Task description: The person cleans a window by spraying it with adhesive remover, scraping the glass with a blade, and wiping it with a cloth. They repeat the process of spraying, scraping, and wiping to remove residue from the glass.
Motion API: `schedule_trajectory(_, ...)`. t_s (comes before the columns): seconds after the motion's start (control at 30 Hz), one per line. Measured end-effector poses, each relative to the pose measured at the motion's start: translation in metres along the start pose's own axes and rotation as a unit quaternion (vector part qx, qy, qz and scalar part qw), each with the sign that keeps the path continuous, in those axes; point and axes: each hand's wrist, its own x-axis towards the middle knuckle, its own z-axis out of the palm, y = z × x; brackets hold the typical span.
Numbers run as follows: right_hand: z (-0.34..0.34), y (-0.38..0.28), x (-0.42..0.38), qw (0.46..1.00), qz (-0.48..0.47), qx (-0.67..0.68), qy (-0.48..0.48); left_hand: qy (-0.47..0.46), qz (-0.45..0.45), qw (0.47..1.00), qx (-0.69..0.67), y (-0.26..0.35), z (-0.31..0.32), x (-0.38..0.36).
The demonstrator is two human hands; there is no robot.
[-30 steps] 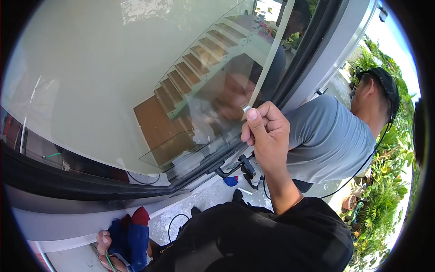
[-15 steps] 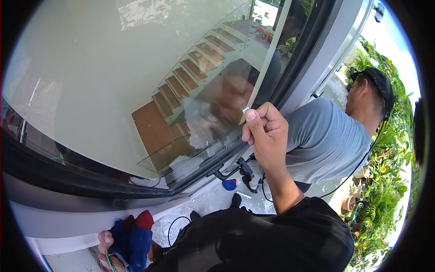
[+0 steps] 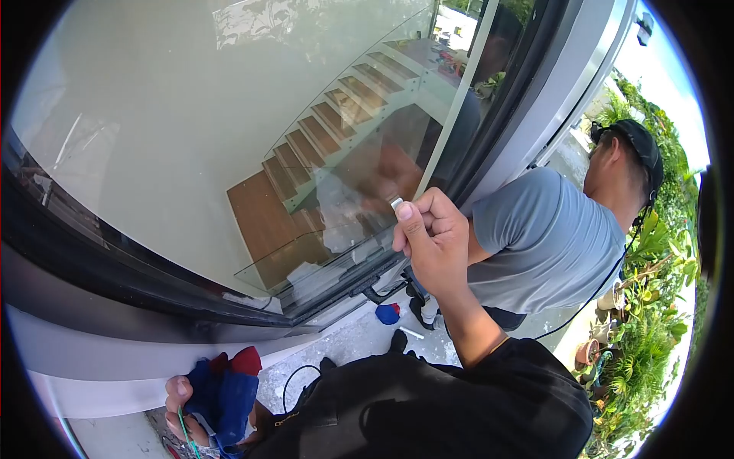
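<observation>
My right hand (image 3: 440,233) is raised in front of the large glass pane (image 3: 191,107), thumb and fingers pinched together. Between the fingertips sticks out a small flat whitish piece (image 3: 396,203), which overlaps the glass near a pale vertical strip. Low on the left, my left hand (image 3: 180,394) is closed around a bunched blue and red cloth (image 3: 222,394). A thin green strand (image 3: 186,428) hangs from the same hand. The palm is mostly hidden behind the cloth.
A person in a grey shirt (image 3: 550,237) stands close on the right, back turned. The dark window frame (image 3: 294,315) runs below and beside the pane. On the floor lie another blue and red bundle (image 3: 388,313), a white stick (image 3: 413,333) and a black cable (image 3: 287,390).
My right hand has shifted a little left and down, still pinching the small piece, which shows more clearly. The left hand keeps its hold on the cloth. The view has tilted slightly.
</observation>
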Motion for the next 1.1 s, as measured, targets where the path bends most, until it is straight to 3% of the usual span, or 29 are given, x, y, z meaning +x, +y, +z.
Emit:
schedule_trajectory(0.27,-0.004,0.003,0.000,1.000,0.026,0.008,-0.002,-0.076,0.021,0.997,0.015,-0.002,-0.011,-0.003)
schedule_trajectory(0.37,-0.006,-0.015,0.018,0.998,-0.037,0.032,0.042,-0.092,0.004,0.996,0.012,0.003,-0.018,-0.004)
schedule_trajectory(0.47,-0.008,0.005,0.003,1.000,0.029,0.009,-0.003,-0.100,-0.027,0.990,-0.095,-0.006,-0.013,-0.005)
schedule_trajectory(0.5,-0.007,0.006,0.003,1.000,0.017,0.002,-0.005,-0.094,-0.007,0.995,-0.019,-0.001,-0.011,-0.006)
schedule_trajectory(0.6,-0.004,-0.018,0.016,1.000,-0.006,0.027,0.007,-0.109,-0.013,0.994,-0.005,0.002,-0.015,-0.005)
schedule_trajectory(0.7,-0.007,-0.001,0.006,0.999,0.020,0.027,-0.003,-0.088,-0.007,0.993,-0.075,-0.006,-0.010,-0.005)
schedule_trajectory(0.8,-0.010,-0.002,0.007,0.999,0.024,0.025,-0.012,-0.046,0.021,0.999,0.007,0.001,-0.004,0.000)
schedule_trajectory(0.97,-0.009,-0.002,0.008,0.999,0.019,0.031,-0.004,0.005,0.003,1.000,-0.004,0.002,0.005,0.001)
schedule_trajectory(1.1,-0.009,-0.011,0.014,0.999,0.011,0.037,0.001,-0.017,0.064,0.994,0.086,0.015,0.011,0.022)
